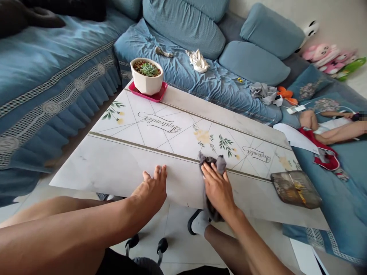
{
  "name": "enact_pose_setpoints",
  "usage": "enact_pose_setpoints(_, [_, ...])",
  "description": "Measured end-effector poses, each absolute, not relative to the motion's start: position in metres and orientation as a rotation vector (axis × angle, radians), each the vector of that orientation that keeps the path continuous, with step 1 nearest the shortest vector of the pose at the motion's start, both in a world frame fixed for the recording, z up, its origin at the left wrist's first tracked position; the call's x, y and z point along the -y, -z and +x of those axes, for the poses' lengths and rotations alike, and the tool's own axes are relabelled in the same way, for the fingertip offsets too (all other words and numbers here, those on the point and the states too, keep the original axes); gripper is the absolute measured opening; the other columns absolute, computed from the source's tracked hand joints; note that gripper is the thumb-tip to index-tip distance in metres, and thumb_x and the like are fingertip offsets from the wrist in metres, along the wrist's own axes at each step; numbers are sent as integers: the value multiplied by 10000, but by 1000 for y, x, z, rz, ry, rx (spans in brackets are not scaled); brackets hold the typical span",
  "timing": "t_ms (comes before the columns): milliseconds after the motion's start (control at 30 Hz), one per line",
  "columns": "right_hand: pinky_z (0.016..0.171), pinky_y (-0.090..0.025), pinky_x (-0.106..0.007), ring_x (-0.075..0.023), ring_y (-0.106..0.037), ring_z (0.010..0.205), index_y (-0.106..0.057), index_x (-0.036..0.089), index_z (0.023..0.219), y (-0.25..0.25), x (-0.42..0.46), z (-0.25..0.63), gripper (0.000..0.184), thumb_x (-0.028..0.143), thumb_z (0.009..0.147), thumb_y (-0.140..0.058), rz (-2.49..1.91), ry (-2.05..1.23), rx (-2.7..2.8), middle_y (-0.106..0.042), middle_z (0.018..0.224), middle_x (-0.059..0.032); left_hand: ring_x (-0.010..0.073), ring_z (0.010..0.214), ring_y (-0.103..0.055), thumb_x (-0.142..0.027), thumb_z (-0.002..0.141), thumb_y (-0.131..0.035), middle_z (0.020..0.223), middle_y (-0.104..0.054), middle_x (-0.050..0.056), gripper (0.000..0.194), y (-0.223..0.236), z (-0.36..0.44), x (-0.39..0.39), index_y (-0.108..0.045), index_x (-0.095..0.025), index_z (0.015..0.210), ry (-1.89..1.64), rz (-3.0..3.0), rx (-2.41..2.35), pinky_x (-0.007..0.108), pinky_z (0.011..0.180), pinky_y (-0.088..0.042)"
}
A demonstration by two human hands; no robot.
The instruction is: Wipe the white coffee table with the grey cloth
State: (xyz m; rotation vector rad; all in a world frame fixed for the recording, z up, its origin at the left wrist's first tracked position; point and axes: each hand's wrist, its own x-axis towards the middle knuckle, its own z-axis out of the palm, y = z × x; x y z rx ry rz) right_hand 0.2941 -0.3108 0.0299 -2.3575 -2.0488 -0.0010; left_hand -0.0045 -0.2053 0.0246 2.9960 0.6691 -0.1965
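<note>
My right hand (pixel 218 188) lies over a dark grey cloth (pixel 221 164), pressing it onto the tabletop near the front edge. Part of the cloth hangs down past that edge. Bare of any object, my left hand (pixel 151 188) rests on the near side of the table (pixel 120 162), its fingers stretched out. The white tabletop carries a printed band with flowers, leaves and the word "September". At its right end sits a dark see-through container (pixel 296 189) with something yellow on it.
A white pot (pixel 146 82) with a succulent stands on a pink tray (pixel 157 98) at the far left corner. Blue sofas (pixel 86 57) surround the table, with clothes (pixel 197 61) and cushions on them. A person's legs (pixel 332 131) show at right. Chair casters (pixel 162 245) are below.
</note>
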Motion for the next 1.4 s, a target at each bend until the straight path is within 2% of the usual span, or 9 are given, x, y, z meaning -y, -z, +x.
enact_pose_setpoints(133, [1337,-271,-735,-369,-434,1637,-627,200,1602,-41,265,326,544,193,1123,-370,-2473,0,1952,-602,1660,-104,558,1628,-386,-84,918,-569,1765,-345,306,704,-31,-1,203,-583,-67,1621,257,2969,-671,752,1114,-581])
enact_pose_setpoints(267, [1374,-247,-643,-320,-500,1598,-605,132,1609,-34,280,304,546,186,1127,-354,-2386,51,1993,-597,1659,-152,566,1626,-389,-68,899,-589,1768,-328,316,708,-35,3,202,-599,-53,1606,347,2981,-673,750,1104,-587])
enact_pose_setpoints(400, [1407,-194,-596,-277,-531,1574,-555,154,1656,-28,333,276,547,202,1164,-322,-2278,27,2092,-567,1690,-120,544,1650,-355,-88,920,-567,1781,-319,292,717,-30,-3,202,-568,-79,1637,291,2961,-664,755,1121,-578])
enact_pose_setpoints(533, [1389,-232,-673,-314,-454,1630,-549,209,1674,-35,295,317,553,270,1175,-318,-2423,-95,1971,-516,1731,-74,541,1678,-279,-137,927,-598,1796,-298,279,773,-22,-8,203,-493,-105,1692,166,2911,-680,770,1183,-527])
enact_pose_setpoints(700, [1354,-309,-695,-352,-416,1650,-478,156,1718,-38,220,354,609,260,1133,-344,-2555,-89,1800,-439,1779,-139,567,1667,-295,-212,919,-649,1795,-288,303,830,-23,-3,206,-450,-90,1715,277,2952,-680,808,1176,-505])
enact_pose_setpoints(967, [1348,-365,-568,-273,-393,1667,-485,267,1722,-21,346,297,554,386,1214,-297,-2302,-175,1970,-479,1765,-58,598,1645,-324,-159,915,-653,1782,-278,344,691,-32,-2,202,-608,-11,1588,312,2957,-631,805,1149,-520])
enact_pose_setpoints(1100, [1328,-395,-592,-312,-400,1663,-531,200,1689,-29,278,343,580,358,1178,-308,-2446,-166,1823,-470,1766,-84,555,1664,-317,-171,966,-609,1783,-318,311,668,-34,-3,202,-582,-59,1624,245,2932,-663,777,1182,-515])
enact_pose_setpoints(1233, [1359,-328,-607,-335,-390,1665,-519,114,1684,-32,217,346,602,292,1142,-325,-2489,-79,1728,-453,1770,-135,557,1645,-361,-193,992,-610,1772,-319,327,636,-41,0,203,-592,-47,1611,348,2987,-663,760,1153,-544])
enact_pose_setpoints(1400, [1333,-385,-552,-266,-377,1676,-507,265,1709,-23,309,304,554,361,1201,-310,-2302,-175,1947,-484,1760,-59,548,1650,-359,-220,996,-610,1774,-321,311,637,-45,-5,201,-592,-65,1614,374,3046,-599,753,1115,-572])
